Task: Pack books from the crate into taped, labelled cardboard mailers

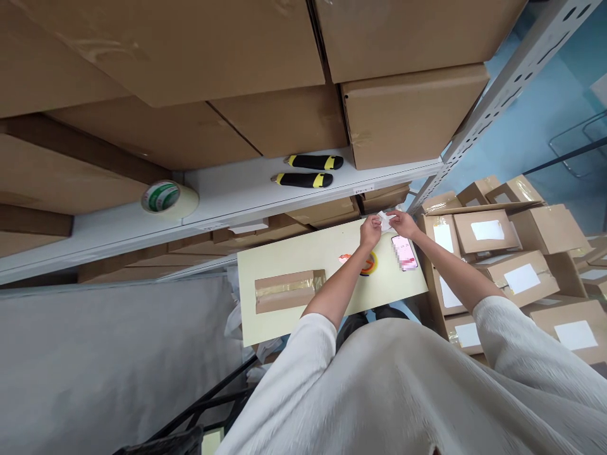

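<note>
Both my hands meet at the far edge of a pale yellow tabletop [294,259]. My left hand [370,230] and my right hand [402,222] pinch a small white piece of paper [385,220] between them, fingers closed on it. A phone with a pink screen [404,252] lies on the table just under my right wrist. A small red and yellow tape roll [368,264] rests beside my left forearm. A taped brown cardboard parcel [287,290] lies on the table's left part.
A white metal shelf [227,196] above carries two black and yellow utility knives [303,180], a roll of tape [167,198] and large cardboard boxes [408,114]. Several small labelled parcels [502,253] are piled at the right. A grey sheet [95,360] covers the lower left.
</note>
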The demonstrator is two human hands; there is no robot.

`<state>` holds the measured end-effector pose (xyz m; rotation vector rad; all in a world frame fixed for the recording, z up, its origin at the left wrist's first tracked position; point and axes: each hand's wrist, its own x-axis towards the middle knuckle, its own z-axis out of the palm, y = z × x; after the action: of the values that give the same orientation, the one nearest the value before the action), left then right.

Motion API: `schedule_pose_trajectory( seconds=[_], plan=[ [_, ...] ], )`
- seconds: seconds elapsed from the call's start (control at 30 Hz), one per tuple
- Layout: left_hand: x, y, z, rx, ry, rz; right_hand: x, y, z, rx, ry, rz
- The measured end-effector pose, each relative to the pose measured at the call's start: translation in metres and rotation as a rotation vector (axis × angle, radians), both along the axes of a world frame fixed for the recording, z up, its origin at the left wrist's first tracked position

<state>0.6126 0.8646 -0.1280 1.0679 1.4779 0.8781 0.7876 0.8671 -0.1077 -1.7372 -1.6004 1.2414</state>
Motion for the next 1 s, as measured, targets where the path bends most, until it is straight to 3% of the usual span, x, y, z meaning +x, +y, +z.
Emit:
schedule_pose_trajectory(
  seconds=[0.13, 0.37, 0.8, 1.0],
  plan=[
    [-0.009, 0.0, 0.0, 0.065, 0.089, -0.034, 0.007, 0.0, -0.004, 0.063, -0.187, -0.056],
    [-0.028, 0.006, -0.001, 0.154, 0.273, -0.114, 0.016, -0.004, -0.006, 0.14, -0.417, 0.05],
    [-0.087, 0.008, 0.012, 0.177, 0.381, -0.004, 0.008, -0.008, 0.005, -0.115, -0.762, 0.105],
    [-0.11, 0.004, 0.017, 0.132, 0.435, 0.076, 0.009, -0.009, -0.005, -0.196, -0.843, 0.155]
  ],
)
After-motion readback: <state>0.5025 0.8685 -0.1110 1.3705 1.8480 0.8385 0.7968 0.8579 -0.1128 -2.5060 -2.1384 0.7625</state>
